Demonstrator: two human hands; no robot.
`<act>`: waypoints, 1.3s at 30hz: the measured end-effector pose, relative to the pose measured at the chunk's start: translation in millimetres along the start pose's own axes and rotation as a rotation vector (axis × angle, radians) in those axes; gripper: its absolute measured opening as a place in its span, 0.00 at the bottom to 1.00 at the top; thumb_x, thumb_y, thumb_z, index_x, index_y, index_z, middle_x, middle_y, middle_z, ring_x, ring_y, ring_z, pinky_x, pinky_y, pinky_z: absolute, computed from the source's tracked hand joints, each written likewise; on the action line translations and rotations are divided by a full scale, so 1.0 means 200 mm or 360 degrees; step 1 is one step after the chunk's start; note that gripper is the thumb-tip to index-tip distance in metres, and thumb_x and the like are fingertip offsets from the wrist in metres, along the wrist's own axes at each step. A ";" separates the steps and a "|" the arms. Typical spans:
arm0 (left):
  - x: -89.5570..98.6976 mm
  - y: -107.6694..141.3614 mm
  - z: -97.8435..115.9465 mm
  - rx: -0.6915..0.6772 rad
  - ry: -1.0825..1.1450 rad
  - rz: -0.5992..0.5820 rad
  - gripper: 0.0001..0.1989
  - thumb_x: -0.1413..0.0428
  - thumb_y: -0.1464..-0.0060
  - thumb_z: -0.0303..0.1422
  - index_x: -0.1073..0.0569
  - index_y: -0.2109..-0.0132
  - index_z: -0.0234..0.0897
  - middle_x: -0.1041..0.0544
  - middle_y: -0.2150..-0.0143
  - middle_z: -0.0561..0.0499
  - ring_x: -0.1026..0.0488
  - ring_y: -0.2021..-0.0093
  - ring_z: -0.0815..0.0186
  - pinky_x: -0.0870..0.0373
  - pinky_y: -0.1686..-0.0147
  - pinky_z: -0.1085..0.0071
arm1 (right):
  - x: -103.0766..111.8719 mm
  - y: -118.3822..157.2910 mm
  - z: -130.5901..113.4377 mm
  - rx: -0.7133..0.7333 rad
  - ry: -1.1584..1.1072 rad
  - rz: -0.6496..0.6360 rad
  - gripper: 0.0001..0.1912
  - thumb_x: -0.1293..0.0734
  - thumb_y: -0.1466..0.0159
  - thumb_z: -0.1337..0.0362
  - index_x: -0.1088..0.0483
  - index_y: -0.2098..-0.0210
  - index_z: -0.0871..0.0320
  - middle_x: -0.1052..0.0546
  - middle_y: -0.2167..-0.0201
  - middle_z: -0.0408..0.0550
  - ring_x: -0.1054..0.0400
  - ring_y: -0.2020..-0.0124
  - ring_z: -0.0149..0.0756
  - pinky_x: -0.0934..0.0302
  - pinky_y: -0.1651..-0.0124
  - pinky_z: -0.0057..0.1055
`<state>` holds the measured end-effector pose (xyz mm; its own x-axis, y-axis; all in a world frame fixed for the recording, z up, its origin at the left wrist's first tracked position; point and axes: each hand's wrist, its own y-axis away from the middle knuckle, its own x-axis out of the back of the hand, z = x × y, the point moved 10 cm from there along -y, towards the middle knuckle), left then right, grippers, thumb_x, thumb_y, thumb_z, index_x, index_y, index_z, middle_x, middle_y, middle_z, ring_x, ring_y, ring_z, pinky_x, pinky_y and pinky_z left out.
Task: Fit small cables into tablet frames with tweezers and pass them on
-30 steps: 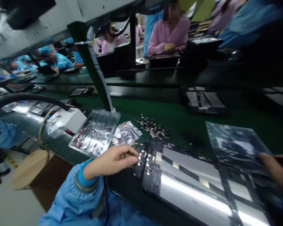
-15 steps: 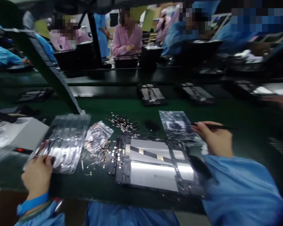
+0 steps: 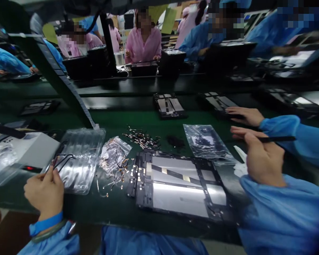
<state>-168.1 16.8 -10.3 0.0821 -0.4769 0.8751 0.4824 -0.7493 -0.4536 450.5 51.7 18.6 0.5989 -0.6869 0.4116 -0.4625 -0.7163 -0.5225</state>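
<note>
My left hand [image 3: 45,193] has its fingertips pinched on thin black cables [image 3: 65,159] at the left edge of a clear plastic tray [image 3: 81,177]. On its wrist is a blue band. My right hand [image 3: 266,159], raised at the right, grips a slim black tool [image 3: 279,139] that sticks out behind the fingers; its tip is hidden. In front of me lies an opened tablet-like device [image 3: 178,198] with silver panels and a black frame, another frame edge showing under its left side. Beside the tray, a small plastic bag [image 3: 113,156] and loose tiny cables [image 3: 114,177] lie together.
Small metallic parts [image 3: 142,138], a dark heap [image 3: 175,141] and a bag of black parts [image 3: 206,140] lie behind the device. More devices [image 3: 170,106] sit farther back. A co-worker's hand [image 3: 246,115] reaches in from the right. A slanted post [image 3: 61,78] stands left.
My right hand has moved right, away from the bag of black parts, keeping the tool. My left fingers now lift at the cables. A co-worker's hand has come in to a rear device.
</note>
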 end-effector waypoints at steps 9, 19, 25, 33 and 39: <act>-0.16 0.23 0.77 0.0094 0.1788 -0.1190 0.22 0.45 0.51 0.48 0.23 0.62 0.32 0.25 0.72 0.47 0.29 0.72 0.65 0.32 0.71 0.67 | -0.40 0.41 -0.83 0.0964 0.0076 -0.0872 0.10 0.38 0.34 0.64 0.30 0.57 0.59 0.23 0.68 0.50 0.28 0.72 0.34 0.34 0.73 0.26; 0.07 0.62 1.30 -0.0805 0.1748 -0.1289 0.15 0.55 0.39 0.34 0.29 0.69 0.35 0.31 0.73 0.50 0.34 0.71 0.67 0.38 0.69 0.71 | -0.56 0.70 -0.99 0.1518 0.0247 -0.0788 0.15 0.47 0.31 0.72 0.31 0.55 0.67 0.23 0.63 0.57 0.26 0.64 0.38 0.30 0.67 0.30; 0.01 0.59 1.23 -0.0542 0.1867 -0.1292 0.14 0.53 0.39 0.36 0.25 0.58 0.36 0.22 0.60 0.47 0.26 0.58 0.62 0.31 0.59 0.70 | -0.49 0.60 -0.92 0.1246 0.0176 -0.0712 0.10 0.44 0.32 0.70 0.31 0.62 0.62 0.25 0.69 0.52 0.28 0.68 0.35 0.33 0.68 0.28; 0.06 0.65 1.27 -0.0783 0.1724 -0.1193 0.16 0.56 0.38 0.33 0.26 0.53 0.36 0.22 0.59 0.45 0.26 0.56 0.61 0.31 0.54 0.67 | -0.47 0.71 -0.99 0.1463 0.0166 -0.0719 0.12 0.43 0.33 0.73 0.30 0.55 0.66 0.22 0.64 0.56 0.27 0.65 0.38 0.32 0.64 0.30; 0.05 0.63 1.23 -0.0661 0.1738 -0.1190 0.14 0.54 0.40 0.35 0.25 0.57 0.36 0.26 0.69 0.47 0.28 0.69 0.64 0.30 0.62 0.67 | -0.43 0.60 -0.93 0.1212 0.0173 -0.0541 0.09 0.42 0.33 0.71 0.31 0.64 0.59 0.25 0.73 0.49 0.29 0.72 0.35 0.35 0.70 0.27</act>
<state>107.2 30.9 -16.8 -0.8875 0.1243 0.4438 -0.1989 -0.9719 -0.1256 221.8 0.7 59.4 0.5413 -0.4847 0.6871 0.3229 -0.6346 -0.7021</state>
